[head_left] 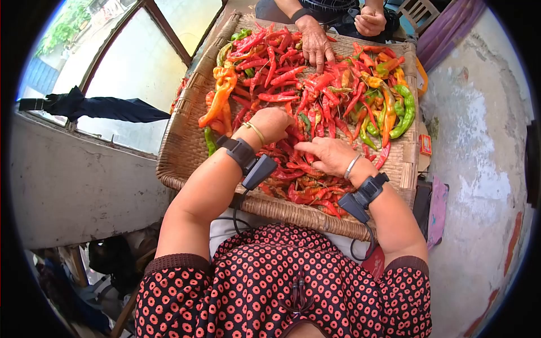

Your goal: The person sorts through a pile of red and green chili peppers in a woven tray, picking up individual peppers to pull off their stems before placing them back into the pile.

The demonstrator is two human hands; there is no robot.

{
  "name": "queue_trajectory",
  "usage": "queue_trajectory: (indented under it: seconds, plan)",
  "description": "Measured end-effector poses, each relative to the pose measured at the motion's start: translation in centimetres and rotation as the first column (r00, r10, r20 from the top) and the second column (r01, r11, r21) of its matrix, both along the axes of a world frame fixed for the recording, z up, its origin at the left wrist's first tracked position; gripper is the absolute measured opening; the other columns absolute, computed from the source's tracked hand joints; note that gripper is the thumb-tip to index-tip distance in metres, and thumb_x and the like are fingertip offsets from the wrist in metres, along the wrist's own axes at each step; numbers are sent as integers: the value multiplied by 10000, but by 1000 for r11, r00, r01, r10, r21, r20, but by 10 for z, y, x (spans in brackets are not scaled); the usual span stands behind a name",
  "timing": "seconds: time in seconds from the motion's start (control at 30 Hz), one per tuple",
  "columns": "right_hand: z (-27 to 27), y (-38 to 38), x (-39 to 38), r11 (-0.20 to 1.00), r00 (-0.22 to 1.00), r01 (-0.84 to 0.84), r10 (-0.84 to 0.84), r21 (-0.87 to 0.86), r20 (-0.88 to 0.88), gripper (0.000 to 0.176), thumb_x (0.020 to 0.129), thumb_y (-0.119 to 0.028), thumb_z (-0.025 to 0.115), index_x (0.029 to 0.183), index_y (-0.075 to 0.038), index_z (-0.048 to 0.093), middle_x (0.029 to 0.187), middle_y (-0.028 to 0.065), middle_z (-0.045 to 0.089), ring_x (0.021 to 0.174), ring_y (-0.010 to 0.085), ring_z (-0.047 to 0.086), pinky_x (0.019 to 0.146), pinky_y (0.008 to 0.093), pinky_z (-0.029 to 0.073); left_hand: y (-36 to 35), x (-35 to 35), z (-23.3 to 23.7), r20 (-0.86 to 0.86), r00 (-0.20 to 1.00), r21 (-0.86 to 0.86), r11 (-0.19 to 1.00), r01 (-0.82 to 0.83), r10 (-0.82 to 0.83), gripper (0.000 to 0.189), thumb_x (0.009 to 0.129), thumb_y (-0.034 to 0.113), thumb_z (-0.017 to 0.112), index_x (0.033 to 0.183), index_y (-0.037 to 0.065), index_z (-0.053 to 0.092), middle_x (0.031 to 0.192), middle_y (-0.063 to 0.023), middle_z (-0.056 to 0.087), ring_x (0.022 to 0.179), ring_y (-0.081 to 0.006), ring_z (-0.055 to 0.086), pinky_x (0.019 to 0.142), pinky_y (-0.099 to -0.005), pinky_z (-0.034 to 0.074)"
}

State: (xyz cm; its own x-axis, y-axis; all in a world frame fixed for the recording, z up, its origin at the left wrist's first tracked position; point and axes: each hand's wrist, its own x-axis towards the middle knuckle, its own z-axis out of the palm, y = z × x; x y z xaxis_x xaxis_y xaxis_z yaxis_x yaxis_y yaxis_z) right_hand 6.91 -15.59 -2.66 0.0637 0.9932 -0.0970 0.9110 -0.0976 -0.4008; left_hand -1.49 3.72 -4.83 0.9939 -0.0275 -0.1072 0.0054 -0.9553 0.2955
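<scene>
1. While both hands worked in the near half of the pile, the left hand (273, 125) was curled knuckles-up, its fingertips buried among the red peppers (276, 97). Whether it gripped a pepper could not be told.
2. The right hand (329, 155) lay loosely open, gripping nothing. Its fingers stretched toward the left hand, and their tips touched the peppers between the two hands.
3. The red peppers lay directly under and around both hands, heaped on the woven tray (180, 146). An orange pepper (222, 93) lay near the left hand, on its outer side. The green peppers (404, 110) lay at the tray's far right edge, well apart from the left hand and nearer the right.
4. The step in hand appeared to be picking through the pile. It was judged best done one pepper at a time: hold lightly near the stem so the skin is not bruised, and let the open hand part the heap and steady its neighbours.
5. A co-worker's hand (315, 42) rested on the far side of the pile, well apart from both hands. Reaches were best kept to the near half to avoid crossing it.
</scene>
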Motion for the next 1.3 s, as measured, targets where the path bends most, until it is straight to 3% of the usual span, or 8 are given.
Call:
queue_trajectory:
  seconds: [0.43,0.6,0.97,1.03,1.1,1.17,1.23,1.3]
  plan:
    - [-12,1,7,996,961,5,-31,95,273,75,714,-148,514,787,-133,516,660,84,539,652,280,577,531,396,462,-14,4,-5,61,998,-235,972,5,10,228,624,185,666,825,92,610,753,-135,596,717,-285,579,647,-352,466]
    - [8,-19,39,959,973,182,-207,218,99,120,665,-136,572,782,-132,551,709,81,571,663,280,570,563,386,462,-29,13,-10,-35,992,-892,445,-84,119,173,775,71,598,948,71,613,695,52,578,606,-49,509,565,-224,449]
    - [38,-34,57,905,823,388,-256,173,-507,142,721,-91,614,836,-11,590,732,29,543,663,109,528,588,232,426,21,9,38,69,762,-961,247,-121,644,196,810,134,559,975,31,584,701,26,556,565,-41,488,496,-188,405]
    - [43,-34,55,845,469,522,-396,-113,-789,133,763,-115,601,846,-13,580,706,-2,553,599,60,513,553,202,426,31,12,37,717,384,-452,807,-380,582,290,728,112,626,988,5,557,706,-58,583,682,-172,560,657,-261,456]
    - [43,-33,54,848,474,527,-353,-61,-807,130,785,-132,589,857,-25,571,683,-13,558,540,39,499,520,183,423,25,11,34,767,347,-413,829,-377,540,334,683,106,647,979,-17,553,762,-140,593,814,-259,570,771,-291,438]
    - [50,-33,49,840,352,536,-314,-85,-881,126,784,-140,587,845,-31,574,685,-12,560,549,40,511,515,176,424,12,12,33,548,755,-617,784,75,360,331,704,131,653,989,-9,558,810,-127,611,813,-218,584,753,-290,451]
    - [51,-31,44,836,306,538,-307,-103,-901,128,785,-149,586,842,-35,577,685,-12,562,546,39,512,511,174,423,-18,2,50,-27,968,-842,516,-156,248,343,762,96,618,1078,-5,530,965,-83,591,866,-126,553,765,-253,448]
    - [51,-30,41,834,261,539,-297,-116,-919,132,785,-159,585,839,-39,580,686,-11,564,544,39,513,507,172,421,-34,3,39,229,970,-716,690,108,86,339,777,103,610,1092,8,527,911,-43,592,802,-87,544,702,-231,460]
